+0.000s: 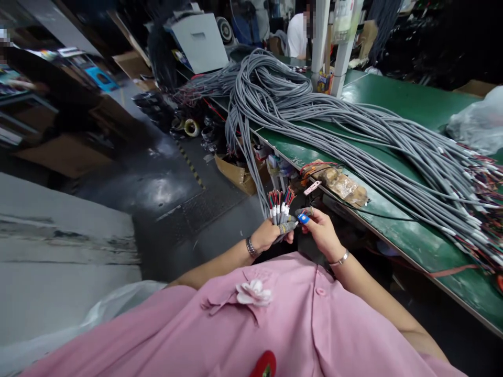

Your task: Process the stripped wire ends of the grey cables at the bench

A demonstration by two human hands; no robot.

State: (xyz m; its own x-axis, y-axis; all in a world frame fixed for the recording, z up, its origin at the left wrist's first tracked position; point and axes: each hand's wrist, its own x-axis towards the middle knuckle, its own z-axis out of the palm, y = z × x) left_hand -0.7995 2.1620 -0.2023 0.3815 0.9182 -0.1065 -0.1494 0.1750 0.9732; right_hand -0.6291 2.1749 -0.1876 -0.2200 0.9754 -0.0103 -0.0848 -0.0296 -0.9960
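Observation:
Several grey cables (pixel 279 217) stand upright in my left hand (pixel 271 233), their coloured wire ends fanned out above white bands. Grey finger covers show on my left fingers, which are wrapped round the bunch. Close beside it, my right hand (pixel 320 228) has its thumb and index finger pinched together. A blue patch (pixel 303 218) shows at the right thumb tip; whether it is a wrap or a held thing is hard to make out. From my left hand the cables run up to the large grey cable bundle (pixel 271 89) draped over the bench.
The green workbench (pixel 401 97) carries the long bundle, a taped brown packet (pixel 346 188) near its edge and a clear plastic bag (pixel 477 123). A cardboard box (pixel 236 175) sits below. A person in white (pixel 297 34) is behind the bench. A pale cabinet (pixel 66 230) stands at left.

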